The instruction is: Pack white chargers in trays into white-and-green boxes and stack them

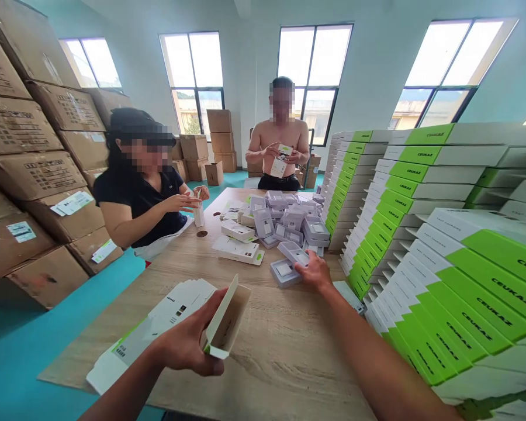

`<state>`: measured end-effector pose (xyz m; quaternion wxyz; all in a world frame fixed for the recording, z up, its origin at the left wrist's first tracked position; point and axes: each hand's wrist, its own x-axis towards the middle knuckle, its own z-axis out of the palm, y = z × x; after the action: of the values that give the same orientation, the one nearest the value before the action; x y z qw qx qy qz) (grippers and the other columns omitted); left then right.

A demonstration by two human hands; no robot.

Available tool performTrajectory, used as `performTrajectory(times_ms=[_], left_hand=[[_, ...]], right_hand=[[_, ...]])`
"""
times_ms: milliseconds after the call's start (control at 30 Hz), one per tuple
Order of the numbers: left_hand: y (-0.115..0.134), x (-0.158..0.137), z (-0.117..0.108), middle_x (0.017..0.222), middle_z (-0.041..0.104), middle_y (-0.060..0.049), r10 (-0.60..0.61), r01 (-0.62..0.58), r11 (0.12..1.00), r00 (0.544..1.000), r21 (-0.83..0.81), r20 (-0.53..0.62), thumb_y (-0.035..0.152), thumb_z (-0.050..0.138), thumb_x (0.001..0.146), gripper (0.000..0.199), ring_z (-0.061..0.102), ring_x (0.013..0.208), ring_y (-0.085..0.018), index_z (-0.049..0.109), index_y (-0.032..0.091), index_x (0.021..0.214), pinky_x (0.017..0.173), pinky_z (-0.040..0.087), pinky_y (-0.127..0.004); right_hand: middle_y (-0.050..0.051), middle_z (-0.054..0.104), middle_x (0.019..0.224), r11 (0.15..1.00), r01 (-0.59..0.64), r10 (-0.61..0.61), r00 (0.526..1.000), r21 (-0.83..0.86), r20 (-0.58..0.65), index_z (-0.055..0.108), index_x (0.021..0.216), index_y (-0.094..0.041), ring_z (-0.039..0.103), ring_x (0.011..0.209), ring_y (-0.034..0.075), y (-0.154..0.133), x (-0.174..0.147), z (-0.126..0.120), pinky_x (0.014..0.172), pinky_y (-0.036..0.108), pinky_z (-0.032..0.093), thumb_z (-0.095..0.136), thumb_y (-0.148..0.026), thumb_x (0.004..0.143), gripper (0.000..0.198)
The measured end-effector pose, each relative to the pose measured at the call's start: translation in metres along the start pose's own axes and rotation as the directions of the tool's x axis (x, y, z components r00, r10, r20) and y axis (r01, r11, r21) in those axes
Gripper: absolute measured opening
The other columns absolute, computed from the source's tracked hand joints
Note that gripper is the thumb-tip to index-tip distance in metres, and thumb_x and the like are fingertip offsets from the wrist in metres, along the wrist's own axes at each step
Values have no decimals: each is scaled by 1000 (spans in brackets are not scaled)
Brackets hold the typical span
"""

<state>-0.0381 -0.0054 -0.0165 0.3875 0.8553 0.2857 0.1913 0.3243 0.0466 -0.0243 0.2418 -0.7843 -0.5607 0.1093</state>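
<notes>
My left hand (pixel 197 336) is wrapped round a small white carton (pixel 230 321), whose open end faces me and shows a hollow inside. Under that hand lies a stack of flat, unfolded cartons (pixel 158 321) with print and a green edge. Toward the right, my right hand (pixel 313 270) grips the edge of a plastic tray (pixel 293 254) at the near side of the pile. Another plastic tray (pixel 284 272) with a white item in it lies just beneath. Beyond them spreads a heap of similar trays (pixel 289 216).
Tall stacks of white-and-green boxes (pixel 477 298) line the table's right side. Flat cartons (pixel 239 250) lie mid-table. One person (pixel 144 181) at the left handles a small box; another person (pixel 280 137) stands at the far end holding a carton. Brown cardboard boxes (pixel 21 126) rise at left.
</notes>
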Motion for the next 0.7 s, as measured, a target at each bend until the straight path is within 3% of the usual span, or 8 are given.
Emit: performTrajectory(times_ms=[100, 233, 367, 467, 533, 600, 700], left_hand=[[0, 6, -7, 151, 52, -13, -41, 43, 986, 999, -159, 12, 71, 85, 59, 129, 48, 136, -44, 23, 26, 163, 112, 44, -48], [5, 10, -15, 152, 50, -11, -79, 84, 981, 996, -175, 36, 74, 86, 59, 125, 46, 138, -41, 30, 25, 159, 116, 40, -45], [6, 7, -9, 151, 49, -12, -37, 47, 989, 997, -138, 72, 70, 86, 61, 119, 46, 138, -40, 32, 23, 157, 115, 40, -42], [8, 1, -3, 152, 48, -12, -51, 56, 997, 994, -47, 98, 61, 90, 60, 119, 46, 139, -40, 30, 25, 157, 115, 40, -42], [14, -3, -3, 154, 46, -11, -62, 61, 998, 989, 12, 131, 57, 90, 61, 119, 46, 140, -39, 28, 27, 158, 115, 40, -42], [23, -5, -6, 156, 45, -11, -68, 61, 997, 983, 51, 170, 55, 90, 62, 118, 48, 139, -38, 28, 28, 159, 116, 40, -42], [33, -4, -13, 158, 45, -11, -66, 53, 996, 976, 67, 208, 55, 90, 61, 118, 47, 141, -39, 31, 26, 159, 118, 38, -42]], right_hand=[[14, 59, 145, 987, 151, -150, 988, 61, -24, 48, 146, -19, 55, 134, 29, 3, -43, -23, 108, 40, 45, 64, -40, 87, 65], [10, 57, 143, 922, 373, -363, 926, 99, -104, 53, 141, -26, 54, 132, 31, 23, -122, -37, 110, 47, 45, 67, -44, 83, 62], [17, 59, 138, 955, 281, -294, 943, -98, -156, 64, 125, -21, 56, 125, 39, 49, -192, 2, 106, 59, 47, 70, -45, 84, 48], [25, 54, 146, 961, 234, -260, 947, -147, -190, 63, 128, -15, 54, 130, 44, 59, -224, 30, 105, 61, 48, 67, -59, 88, 59], [24, 51, 151, 953, 286, -297, 947, -97, -122, 60, 134, -16, 54, 135, 40, 59, -231, 30, 108, 56, 49, 65, -60, 91, 62], [19, 49, 156, 930, 366, -365, 931, -39, 20, 58, 140, -21, 50, 141, 37, 53, -224, 14, 113, 52, 46, 70, -56, 89, 63], [14, 30, 170, 890, 456, -432, 840, 5, 328, 49, 152, -29, 26, 156, 42, 36, -196, -16, 122, 62, 29, 87, -55, 70, 94]])
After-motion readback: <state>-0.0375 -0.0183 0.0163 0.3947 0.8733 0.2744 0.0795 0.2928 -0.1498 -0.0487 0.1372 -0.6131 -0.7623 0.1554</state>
